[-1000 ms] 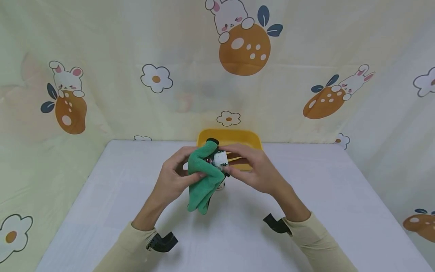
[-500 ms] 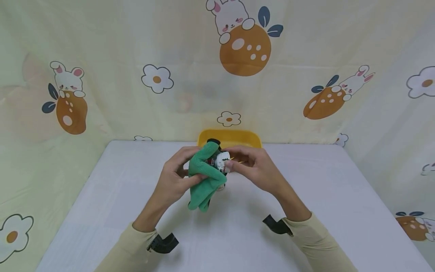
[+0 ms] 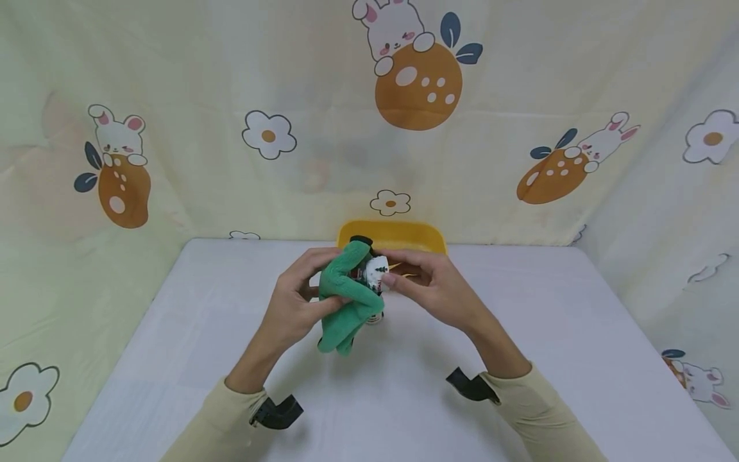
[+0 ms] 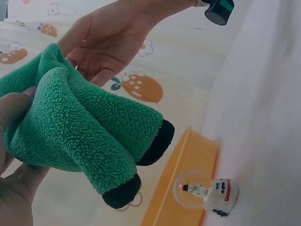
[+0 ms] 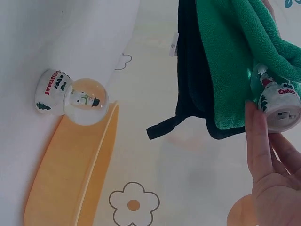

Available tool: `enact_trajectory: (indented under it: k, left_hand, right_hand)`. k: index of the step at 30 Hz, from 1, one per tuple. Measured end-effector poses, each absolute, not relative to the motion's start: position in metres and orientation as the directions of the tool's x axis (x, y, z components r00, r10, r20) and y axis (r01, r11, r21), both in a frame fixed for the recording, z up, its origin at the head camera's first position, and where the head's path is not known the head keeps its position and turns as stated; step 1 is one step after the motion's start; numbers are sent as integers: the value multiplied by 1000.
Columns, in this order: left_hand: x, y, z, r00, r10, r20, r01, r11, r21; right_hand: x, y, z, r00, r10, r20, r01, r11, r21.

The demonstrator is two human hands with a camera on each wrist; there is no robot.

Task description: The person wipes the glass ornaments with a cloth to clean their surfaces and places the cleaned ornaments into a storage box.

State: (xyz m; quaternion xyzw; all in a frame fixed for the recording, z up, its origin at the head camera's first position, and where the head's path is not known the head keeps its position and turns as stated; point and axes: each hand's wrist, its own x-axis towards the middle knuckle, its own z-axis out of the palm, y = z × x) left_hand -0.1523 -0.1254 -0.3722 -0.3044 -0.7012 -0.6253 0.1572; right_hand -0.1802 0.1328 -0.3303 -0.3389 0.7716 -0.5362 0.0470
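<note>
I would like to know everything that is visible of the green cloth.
The green cloth looks fluffy, like towelling, with dark edging, a dark protruding strip and a small white tag. It is folded, hanging above the table, gripped by the left hand and draped partly around a snow globe.

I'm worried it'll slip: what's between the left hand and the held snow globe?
A green cloth lies between the left hand and the held snow globe, as the head view shows.
</note>
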Motion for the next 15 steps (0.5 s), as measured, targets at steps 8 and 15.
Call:
enact_trajectory:
  k: [8, 15]
  left_hand:
    - [-152, -126, -372, -767, 241, 595, 621, 45, 783]
    - [-151, -127, -371, -774, 242, 585, 614, 56, 788]
  right_hand:
    - [-180, 132, -334, -752, -584, 306, -481, 168, -861]
    - [-182, 131, -338, -694, -609, 384, -558, 118, -822]
